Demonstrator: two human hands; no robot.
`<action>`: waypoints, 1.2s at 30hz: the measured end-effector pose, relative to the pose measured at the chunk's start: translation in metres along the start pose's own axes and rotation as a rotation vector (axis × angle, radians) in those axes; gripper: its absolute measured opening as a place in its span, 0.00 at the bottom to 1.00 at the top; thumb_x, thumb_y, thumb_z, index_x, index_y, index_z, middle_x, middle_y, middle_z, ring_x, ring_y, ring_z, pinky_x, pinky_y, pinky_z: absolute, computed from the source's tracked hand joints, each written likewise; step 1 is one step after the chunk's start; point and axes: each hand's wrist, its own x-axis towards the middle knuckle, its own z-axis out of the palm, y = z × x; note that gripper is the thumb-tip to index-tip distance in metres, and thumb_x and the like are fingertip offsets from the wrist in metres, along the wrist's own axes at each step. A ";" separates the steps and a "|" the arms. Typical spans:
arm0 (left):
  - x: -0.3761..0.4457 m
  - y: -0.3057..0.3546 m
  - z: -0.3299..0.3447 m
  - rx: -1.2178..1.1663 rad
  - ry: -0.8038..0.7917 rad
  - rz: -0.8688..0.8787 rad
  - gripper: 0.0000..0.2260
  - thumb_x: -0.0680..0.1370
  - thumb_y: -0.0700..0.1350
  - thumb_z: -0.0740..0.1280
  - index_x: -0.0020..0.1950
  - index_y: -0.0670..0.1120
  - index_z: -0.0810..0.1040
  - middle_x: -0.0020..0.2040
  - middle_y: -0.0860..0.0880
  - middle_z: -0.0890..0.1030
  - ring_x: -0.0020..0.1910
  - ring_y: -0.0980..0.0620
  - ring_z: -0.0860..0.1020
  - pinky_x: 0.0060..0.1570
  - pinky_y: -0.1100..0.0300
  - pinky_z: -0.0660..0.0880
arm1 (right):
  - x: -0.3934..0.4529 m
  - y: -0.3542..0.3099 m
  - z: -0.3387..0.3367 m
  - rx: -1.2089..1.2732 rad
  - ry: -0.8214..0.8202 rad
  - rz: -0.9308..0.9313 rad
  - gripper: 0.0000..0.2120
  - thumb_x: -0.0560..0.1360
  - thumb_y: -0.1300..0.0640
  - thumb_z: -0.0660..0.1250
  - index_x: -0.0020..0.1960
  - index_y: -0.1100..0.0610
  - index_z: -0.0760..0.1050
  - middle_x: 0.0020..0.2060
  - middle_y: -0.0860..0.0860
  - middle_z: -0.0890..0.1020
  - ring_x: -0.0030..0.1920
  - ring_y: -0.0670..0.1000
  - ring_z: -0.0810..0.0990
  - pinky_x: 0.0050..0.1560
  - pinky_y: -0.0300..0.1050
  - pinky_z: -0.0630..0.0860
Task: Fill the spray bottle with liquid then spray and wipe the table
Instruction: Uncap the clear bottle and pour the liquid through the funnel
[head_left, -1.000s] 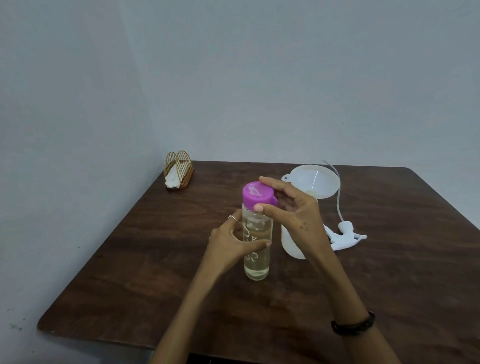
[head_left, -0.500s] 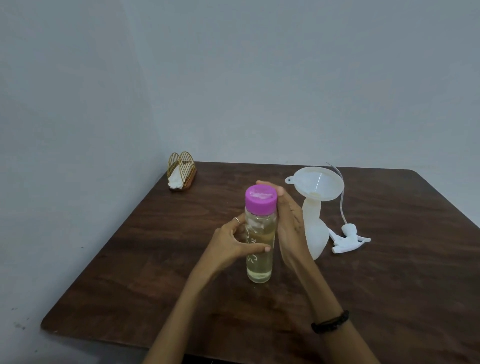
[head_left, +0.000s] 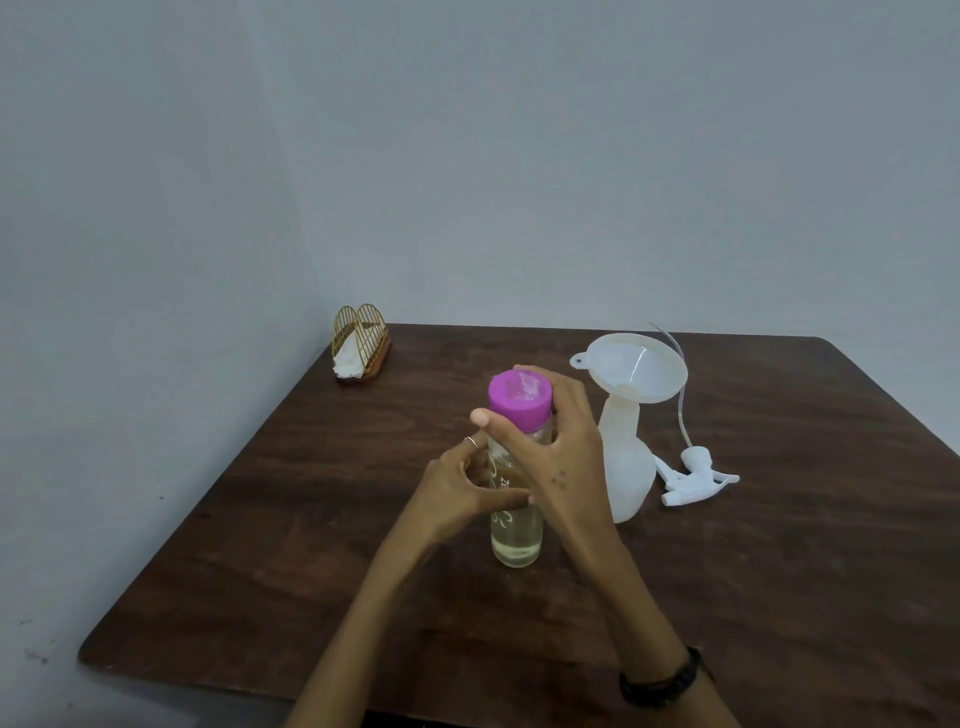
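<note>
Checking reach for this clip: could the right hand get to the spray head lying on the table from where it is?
Probably yes: the spray head lies in the open, nothing covering it, but the right hand now grips the bottle's purple cap.

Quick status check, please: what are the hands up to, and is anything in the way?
Left hand grips clear bottle; right hand on its purple cap. Spray bottle stands open, funnel seated. Nothing in the way.

A bright purple cap (head_left: 519, 399) is topping the clear bottle (head_left: 516, 525) of pale yellow liquid. A translucent white funnel (head_left: 636, 372) is contrasting with the dark brown wood-grain table (head_left: 779, 571).
</note>
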 end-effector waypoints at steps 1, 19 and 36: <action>0.000 0.000 0.001 -0.004 0.006 0.005 0.19 0.66 0.39 0.76 0.45 0.61 0.74 0.30 0.60 0.78 0.32 0.65 0.73 0.34 0.73 0.71 | 0.001 0.000 0.000 -0.036 0.022 -0.028 0.32 0.63 0.46 0.77 0.64 0.53 0.73 0.56 0.49 0.73 0.57 0.46 0.75 0.52 0.28 0.73; 0.000 -0.001 0.000 -0.044 -0.012 -0.006 0.22 0.65 0.40 0.77 0.48 0.61 0.74 0.33 0.60 0.80 0.36 0.66 0.77 0.39 0.68 0.76 | 0.004 0.002 -0.008 0.087 -0.026 -0.221 0.40 0.64 0.57 0.72 0.69 0.43 0.54 0.57 0.50 0.76 0.57 0.46 0.77 0.59 0.34 0.73; 0.003 -0.007 0.002 -0.135 -0.010 -0.036 0.24 0.60 0.41 0.78 0.52 0.57 0.78 0.48 0.52 0.85 0.51 0.53 0.82 0.55 0.56 0.77 | 0.005 -0.009 -0.032 0.104 -0.070 -0.227 0.31 0.70 0.60 0.63 0.67 0.42 0.57 0.59 0.43 0.75 0.55 0.43 0.78 0.57 0.35 0.74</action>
